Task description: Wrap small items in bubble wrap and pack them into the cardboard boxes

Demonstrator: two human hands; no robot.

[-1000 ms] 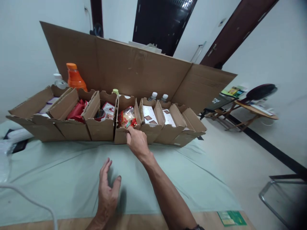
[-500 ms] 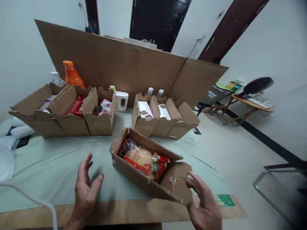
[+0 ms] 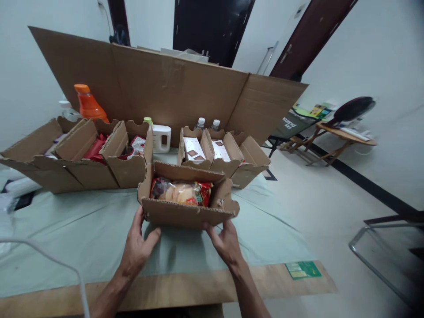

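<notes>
A cardboard box (image 3: 185,214) with an open top is held between my two hands, its long side facing me. Inside it lies a clear and red packet of round, pale biscuits (image 3: 183,192). My left hand (image 3: 137,247) grips the lower left corner, fingers at the end wall and thumb low at the front. At the lower right, my right hand (image 3: 227,243) has its thumb on the front wall, with the other fingers partly hidden behind the box's end.
Behind stand a left row of cardboard bins (image 3: 92,174) and a right row (image 3: 228,172) holding white boxes. An orange bottle (image 3: 91,106) and a white jug (image 3: 161,138) stand before a cardboard screen (image 3: 185,95). A white cable (image 3: 49,255) crosses the green cloth (image 3: 99,229).
The box has turned level with the table's front edge and moved away from me. My left hand has come onto its left end, while my right hand has shifted left along with it.
</notes>
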